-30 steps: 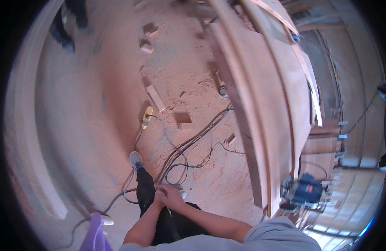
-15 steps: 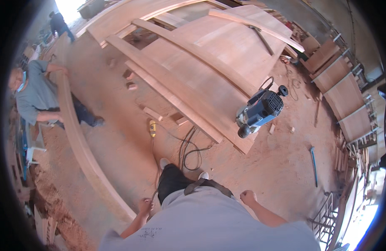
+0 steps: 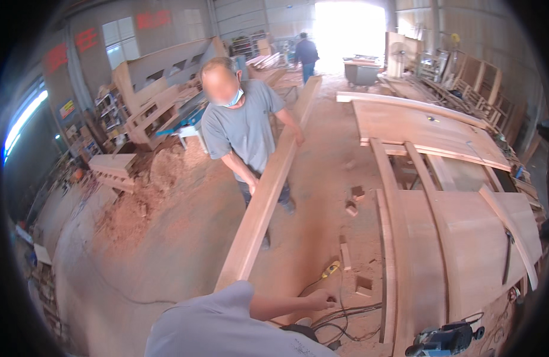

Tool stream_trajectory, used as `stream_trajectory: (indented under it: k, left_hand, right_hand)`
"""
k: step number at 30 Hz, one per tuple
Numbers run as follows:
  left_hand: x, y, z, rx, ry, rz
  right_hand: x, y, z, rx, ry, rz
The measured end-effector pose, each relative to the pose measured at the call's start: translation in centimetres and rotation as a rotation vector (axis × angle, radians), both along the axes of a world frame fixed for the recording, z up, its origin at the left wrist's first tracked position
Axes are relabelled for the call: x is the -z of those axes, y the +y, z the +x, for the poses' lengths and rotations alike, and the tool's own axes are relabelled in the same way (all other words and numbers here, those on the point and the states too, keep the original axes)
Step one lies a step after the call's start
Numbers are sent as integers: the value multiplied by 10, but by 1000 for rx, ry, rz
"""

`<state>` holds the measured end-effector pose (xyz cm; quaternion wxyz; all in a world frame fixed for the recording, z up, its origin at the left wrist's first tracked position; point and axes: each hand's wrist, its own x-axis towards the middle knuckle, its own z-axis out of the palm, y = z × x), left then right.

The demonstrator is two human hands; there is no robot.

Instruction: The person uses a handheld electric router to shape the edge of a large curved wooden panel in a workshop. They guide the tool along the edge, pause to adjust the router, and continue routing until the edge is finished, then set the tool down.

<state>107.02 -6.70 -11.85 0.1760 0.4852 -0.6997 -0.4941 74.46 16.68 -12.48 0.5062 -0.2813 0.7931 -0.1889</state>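
My left hand point(image 3: 322, 299) hangs low in front of me with its fingers curled closed. A dark spot shows between the fingers, and I cannot make out what they hold, if anything. Nearest to it on the floor are a black cable point(image 3: 352, 310) and a yellow cord connector point(image 3: 330, 269). My right hand is out of view. A co-worker in a grey shirt point(image 3: 241, 122) grips a long wooden beam point(image 3: 259, 214) with both hands. The beam's near end passes behind my left shoulder. At the lower edge, a blue-and-black router point(image 3: 444, 340) rests on the wooden boards.
Long planks point(image 3: 388, 268) and wide panels point(image 3: 482, 232) lie stacked on the right. Small wood offcuts point(image 3: 363, 287) and sawdust point(image 3: 128, 208) cover parts of the floor. A person in dark clothes point(image 3: 306, 56) stands near the bright doorway. A blue-topped machine point(image 3: 182, 122) stands behind the co-worker.
My view has swung left and up, so the co-worker and beam now sit near the middle. The router has shifted to the lower edge. My right hand has left the view.
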Motion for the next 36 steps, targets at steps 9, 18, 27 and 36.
stream_trajectory:
  k: [9,18,27,36]
  left_hand:
    - [18,129,-7,-8,-134,33]
    - [-49,227,-155,-186,129,158]
    - [-101,229,-219,-111,79,237]
    - [-88,158,-279,66,299,-103]
  right_hand:
    - [39,46,-139,405,-92,-36]
    - [55,189,-375,808,-122,-349]
    - [44,185,-261,542,-280,-151]
    - [22,247,-264,797,-26,-49]
